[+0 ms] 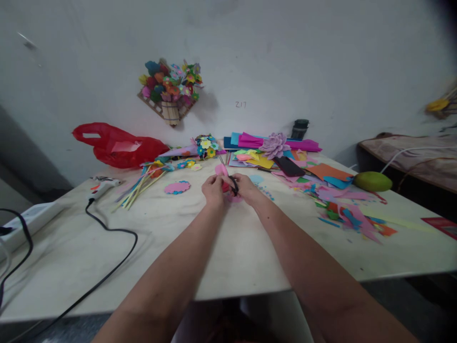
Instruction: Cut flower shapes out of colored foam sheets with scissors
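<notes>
Near the middle of the table, my left hand (214,188) is closed on a pink piece (221,170) of craft sheet. Just to its right, my right hand (245,186) grips scissors (233,185) with black handles, their blades pointing up and away beside the pink piece. Some pink material lies on the table under the hands. Left of my left hand lies a pink scalloped disc (177,187) with a blue edge. A light blue round piece (256,179) and small blue bits sit just beyond my right hand.
A glue gun (103,187) with a black cord and a power strip (30,221) are at the left. Behind stand a red bag (123,147), craft flowers (207,145) and coloured sheets (250,140). Scraps (352,216), a phone-like black object (289,166) and a green fruit (373,181) lie right.
</notes>
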`<state>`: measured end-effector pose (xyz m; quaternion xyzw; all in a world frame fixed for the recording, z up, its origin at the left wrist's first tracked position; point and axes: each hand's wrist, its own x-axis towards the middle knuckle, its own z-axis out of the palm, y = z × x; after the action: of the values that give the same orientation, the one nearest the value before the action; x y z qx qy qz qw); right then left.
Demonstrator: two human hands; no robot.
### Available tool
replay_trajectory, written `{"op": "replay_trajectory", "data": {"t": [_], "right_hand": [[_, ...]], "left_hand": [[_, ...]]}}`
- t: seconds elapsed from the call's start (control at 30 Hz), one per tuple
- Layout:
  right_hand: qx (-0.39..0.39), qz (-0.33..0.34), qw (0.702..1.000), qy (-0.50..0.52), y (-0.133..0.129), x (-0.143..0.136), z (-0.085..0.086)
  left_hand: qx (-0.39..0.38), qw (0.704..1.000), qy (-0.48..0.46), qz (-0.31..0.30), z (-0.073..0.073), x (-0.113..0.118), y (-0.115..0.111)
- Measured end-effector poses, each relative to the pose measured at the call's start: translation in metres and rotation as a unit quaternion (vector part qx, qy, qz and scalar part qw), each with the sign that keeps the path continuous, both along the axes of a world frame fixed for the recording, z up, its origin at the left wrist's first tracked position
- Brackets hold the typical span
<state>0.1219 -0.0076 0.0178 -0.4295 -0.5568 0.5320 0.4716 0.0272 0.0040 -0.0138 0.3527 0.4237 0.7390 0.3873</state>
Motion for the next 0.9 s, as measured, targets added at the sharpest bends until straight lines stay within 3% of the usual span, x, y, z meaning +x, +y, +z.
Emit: {"op": "replay_trajectory", "data": {"t": [0.23, 0.43, 0.67, 0.9], "right_hand": [[0.008, -0.036, 0.999, 0.007, 0.004, 0.003, 0.003], [0.012, -0.100, 0.994, 0.042, 0.018, 0.026, 0.005], [0.001, -0.094, 0.989, 0.114, 0.026, 0.044, 0.006], [0.017, -0.041, 0.992, 0.114, 0.026, 0.045, 0.006]], "left_hand": [[0.001, 0.999, -0.016, 0.030, 0.000, -0.008, 0.007], [0.008, 0.997, 0.018, -0.070, 0.009, -0.023, 0.002], [-0.023, 0.975, 0.030, -0.219, 0.009, -0.028, 0.000], [-0.038, 0.966, 0.061, -0.249, 0.014, -0.030, -0.006]]}}
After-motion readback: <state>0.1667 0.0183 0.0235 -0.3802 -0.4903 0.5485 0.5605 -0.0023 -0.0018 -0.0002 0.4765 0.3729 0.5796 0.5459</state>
